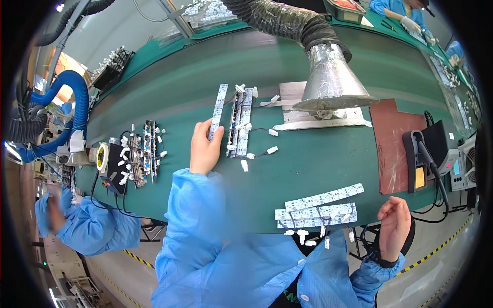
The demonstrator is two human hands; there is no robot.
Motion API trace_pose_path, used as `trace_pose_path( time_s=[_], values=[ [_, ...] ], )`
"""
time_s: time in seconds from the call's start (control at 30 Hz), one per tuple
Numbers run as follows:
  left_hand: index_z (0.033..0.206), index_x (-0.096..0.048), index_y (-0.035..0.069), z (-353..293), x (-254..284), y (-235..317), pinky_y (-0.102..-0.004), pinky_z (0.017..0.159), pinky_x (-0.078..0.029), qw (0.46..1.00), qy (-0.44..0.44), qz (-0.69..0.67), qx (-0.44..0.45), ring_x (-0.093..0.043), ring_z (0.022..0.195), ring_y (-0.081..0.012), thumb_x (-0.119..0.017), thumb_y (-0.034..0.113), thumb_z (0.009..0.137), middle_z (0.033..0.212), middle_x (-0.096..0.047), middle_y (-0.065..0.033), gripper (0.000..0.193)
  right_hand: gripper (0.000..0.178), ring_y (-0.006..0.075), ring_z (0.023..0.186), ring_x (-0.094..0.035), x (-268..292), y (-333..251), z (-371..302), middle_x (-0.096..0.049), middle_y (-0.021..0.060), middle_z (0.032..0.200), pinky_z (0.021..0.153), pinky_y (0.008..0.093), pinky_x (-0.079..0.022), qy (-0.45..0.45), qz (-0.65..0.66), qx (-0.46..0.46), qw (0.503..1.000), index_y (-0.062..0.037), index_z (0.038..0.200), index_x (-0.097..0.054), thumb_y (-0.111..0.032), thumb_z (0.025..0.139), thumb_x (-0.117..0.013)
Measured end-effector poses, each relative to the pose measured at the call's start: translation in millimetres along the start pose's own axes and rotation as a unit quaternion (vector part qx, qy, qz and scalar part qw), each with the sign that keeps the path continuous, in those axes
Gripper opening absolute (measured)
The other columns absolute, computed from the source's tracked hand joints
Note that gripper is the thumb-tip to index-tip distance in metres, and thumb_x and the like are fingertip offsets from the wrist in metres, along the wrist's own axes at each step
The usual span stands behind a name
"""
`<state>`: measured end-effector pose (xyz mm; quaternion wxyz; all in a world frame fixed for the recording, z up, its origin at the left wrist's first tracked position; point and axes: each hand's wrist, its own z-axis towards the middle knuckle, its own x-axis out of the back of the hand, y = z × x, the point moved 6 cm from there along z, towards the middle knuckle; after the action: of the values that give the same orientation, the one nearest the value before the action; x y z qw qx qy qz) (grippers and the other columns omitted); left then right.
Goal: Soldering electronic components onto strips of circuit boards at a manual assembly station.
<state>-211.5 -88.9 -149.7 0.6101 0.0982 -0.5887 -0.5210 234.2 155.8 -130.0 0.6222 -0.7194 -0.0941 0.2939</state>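
My left hand [205, 146] grips the lower end of a narrow white circuit board strip [220, 102], thumb on one side and fingers on the other. Just right of it a bundle of similar circuit boards [241, 123] with white connectors and short black leads lies on the green bench mat. My right hand [394, 226], a black band at its wrist, hovers by the front edge with fingers loosely bent and nothing visible in it. Left of that hand lie several white circuit board strips [318, 210], their wired connectors hanging over the edge.
A foil-covered fume hood [334, 77] hangs over a pale metal plate [292, 92]. To the right are a brown mat [393, 149] and a soldering iron in its stand [426, 159]. More boards [144, 154] stand at left beside solder equipment [108, 164]. Co-workers sit left and far right.
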Motion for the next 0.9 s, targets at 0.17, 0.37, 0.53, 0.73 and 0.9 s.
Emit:
trace_pose_path(
  time_s=[0.17,0.37,0.53,0.73,0.9],
  values=[
    [0.128,-0.053,0.000,-7.1,-4.4,-0.9,-0.0316,0.083,-0.047,0.997,0.020,-0.067,0.034,-0.058,0.094,-0.0226,-0.062,0.020,0.092,0.106,-0.056,-0.0126,0.042,0.026,0.0123,0.076,-0.053,20.6,9.8,11.1,-0.058,0.0055,0.085,0.070,0.0249,-0.043,0.047,-0.024,0.018,0.998,0.0027,0.112,-0.059,-0.019,0.102,-0.048],
    [0.121,-0.060,-0.001,-14.1,-9.9,19.6,-0.0355,0.079,-0.047,0.991,0.002,0.130,-0.033,-0.057,0.090,-0.0250,-0.057,0.023,0.095,0.107,-0.054,-0.0134,0.035,0.021,0.0083,0.075,-0.054,29.4,24.9,18.3,-0.061,0.0026,0.086,0.070,0.0217,-0.045,0.114,-0.168,0.054,0.978,0.0007,0.109,-0.063,-0.015,0.099,-0.054],
    [0.122,-0.060,0.002,-12.3,-8.4,11.9,-0.0314,0.071,-0.047,0.999,-0.013,0.028,0.025,-0.056,0.084,-0.0187,-0.057,0.020,0.095,0.107,-0.055,-0.0095,0.033,0.017,0.0058,0.074,-0.051,16.7,34.2,13.0,-0.058,-0.0003,0.084,0.068,0.0198,-0.042,0.128,-0.265,0.143,0.945,0.0018,0.106,-0.064,-0.011,0.098,-0.056],
    [0.118,-0.062,0.004,-16.9,11.6,39.8,-0.0254,0.073,-0.043,0.996,0.067,0.027,-0.053,-0.052,0.082,-0.0125,-0.058,0.009,0.093,0.109,-0.057,-0.0046,0.027,0.016,0.0053,0.075,-0.051,16.1,34.3,7.8,-0.056,-0.0009,0.086,0.068,0.0195,-0.043,0.143,-0.295,0.184,0.927,0.0019,0.105,-0.064,-0.010,0.098,-0.056],
    [0.111,-0.064,-0.001,-22.0,-2.8,49.9,-0.0271,0.077,-0.048,0.998,-0.008,-0.007,-0.062,-0.059,0.087,-0.0168,-0.054,0.001,0.092,0.104,-0.063,-0.0094,0.021,0.016,0.0052,0.074,-0.051,26.7,32.3,4.2,-0.056,-0.0011,0.086,0.067,0.0194,-0.043,0.160,-0.227,0.183,0.943,0.0016,0.104,-0.064,-0.011,0.098,-0.056]
  ],
)
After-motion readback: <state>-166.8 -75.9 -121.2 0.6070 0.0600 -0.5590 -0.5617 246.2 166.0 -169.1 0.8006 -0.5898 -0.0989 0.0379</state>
